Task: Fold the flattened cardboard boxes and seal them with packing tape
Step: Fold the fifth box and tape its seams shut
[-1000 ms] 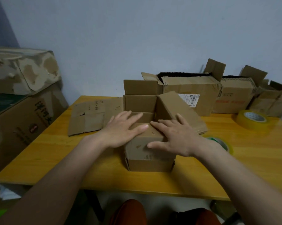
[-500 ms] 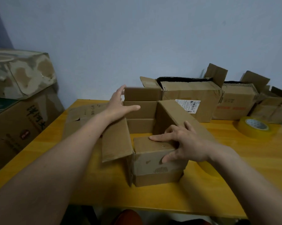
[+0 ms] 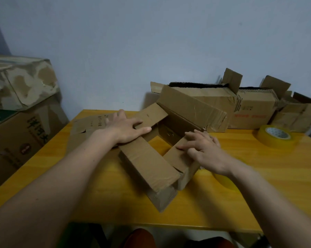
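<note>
Head view shows your left hand (image 3: 126, 128) flat on the left flap, right hand (image 3: 203, 149) curled on the right flap of the box (image 3: 161, 158) mid-desk (image 3: 240, 203): flaps open, tape (image 3: 276, 138) untouched far right.

The open brown cardboard box (image 3: 161, 154) sits at the centre of the yellow wooden surface (image 3: 97, 185). A flattened brown cardboard sheet (image 3: 90, 124) lies at its 10 o'clock. At 2 o'clock, a row of opened brown cardboard cartons (image 3: 249, 108) lines the wall. A yellow roll of packing tape (image 3: 274, 138) lies at 3 o'clock. Two large stacked cartons (image 3: 20, 111) stand off the surface at 9 o'clock.
</note>
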`<state>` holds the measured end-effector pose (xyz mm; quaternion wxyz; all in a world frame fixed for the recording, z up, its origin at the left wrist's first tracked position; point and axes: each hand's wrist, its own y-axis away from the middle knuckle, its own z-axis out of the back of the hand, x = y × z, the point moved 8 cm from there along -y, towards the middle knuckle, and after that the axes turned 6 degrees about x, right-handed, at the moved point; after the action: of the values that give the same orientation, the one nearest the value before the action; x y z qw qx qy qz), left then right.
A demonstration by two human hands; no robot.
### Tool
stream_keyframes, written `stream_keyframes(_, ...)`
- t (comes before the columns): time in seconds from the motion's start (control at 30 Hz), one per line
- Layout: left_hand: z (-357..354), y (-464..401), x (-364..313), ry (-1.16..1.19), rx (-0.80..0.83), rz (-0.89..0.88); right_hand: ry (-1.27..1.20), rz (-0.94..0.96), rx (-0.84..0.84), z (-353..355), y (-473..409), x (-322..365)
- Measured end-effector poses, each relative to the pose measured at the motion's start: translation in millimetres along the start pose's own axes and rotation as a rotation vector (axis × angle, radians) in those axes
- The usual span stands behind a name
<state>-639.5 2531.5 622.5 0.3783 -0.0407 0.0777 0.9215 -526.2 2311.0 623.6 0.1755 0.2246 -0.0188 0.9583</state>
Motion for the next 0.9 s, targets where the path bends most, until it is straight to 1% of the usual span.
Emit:
stream_keyframes(0.1, -6.9, 5.2, 7.2, 0.153, 0.045, 0.003, -0.024, -0.027, -0.105, -0.5, 0.1, -9.2)
stream_keyframes(0.13, -10.1, 7.6, 9.2, 0.188, 0.066, 0.004, -0.031, -0.036, -0.179, 2.9, 0.9, -11.1)
stream_keyframes(0.2, -9.2, 12.4, 12.6, 0.224, 0.056, 0.013, -0.099, -0.091, -0.401, 16.5, 5.7, -18.5)
stream_keyframes(0.27, 4.2, 18.8, 19.4, 0.224, -0.063, 0.06, -0.206, -0.232, -0.617, 29.3, 13.5, -34.2)
stream_keyframes(0.33, 17.4, 28.0, 27.8, 0.206, -0.213, 0.127, -0.341, -0.357, -0.715, 33.9, 16.5, -50.7)
stream_keyframes(0.37, 19.7, 33.8, 31.3, 0.248, -0.274, 0.154, -0.427, -0.388, -0.724, 32.8, 14.7, -57.4)
stream_keyframes(0.4, 19.3, 39.9, 35.1, 0.361, -0.33, 0.176, -0.52, -0.4, -0.71, 30.8, 11.1, -62.2)
stream_keyframes(0.43, 16.4, 46.9, 40.3, 0.539, -0.385, 0.207, -0.603, -0.395, -0.681, 28.0, 6.9, -64.9)
stream_keyframes(0.47, 11.1, 54.0, 46.2, 0.768, -0.44, 0.253, -0.656, -0.376, -0.638, 25.3, 1.8, -64.4)
stream_keyframes(0.5, 1.3, 59.2, 51.2, 1.001, -0.473, 0.303, -0.669, -0.344, -0.589, 23.3, -3.4, -61.4)
stream_keyframes(0.53, -11.8, 63.4, 52.6, 1.199, -0.47, 0.353, -0.666, -0.31, -0.541, 21.3, -8.7, -57.6)
stream_keyframes(0.6, -39.1, 67.7, 45.8, 1.528, -0.404, 0.4, -0.696, -0.25, -0.454, 16.0, -18.7, -51.2)
stream_keyframes(0.67, -56.6, 68.8, 30.5, 1.749, -0.317, 0.38, -0.762, -0.22, -0.389, 7.3, -26.3, -46.3)
stream_keyframes(0.73, -61.0, 67.6, 15.6, 1.869, -0.267, 0.33, -0.797, -0.255, -0.366, -1.1, -29.5, -44.1)
stream_keyframes(0.77, -59.3, 66.8, 11.1, 1.899, -0.26, 0.31, -0.805, -0.28, -0.36, -5.4, -29.9, -43.2)
stream_keyframes(0.8, -54.9, 66.5, 8.9, 1.879, -0.267, 0.3, -0.808, -0.299, -0.356, -10.1, -30.2, -43.3)
stream_keyframes(0.87, -40.4, 68.5, 14.6, 1.696, -0.314, 0.327, -0.797, -0.31, -0.331, -18.1, -29.7, -43.3)
stream_keyframes(0.9, -32.9, 69.2, 19.8, 1.601, -0.338, 0.344, -0.786, -0.306, -0.293, -22.0, -29.0, -42.2)
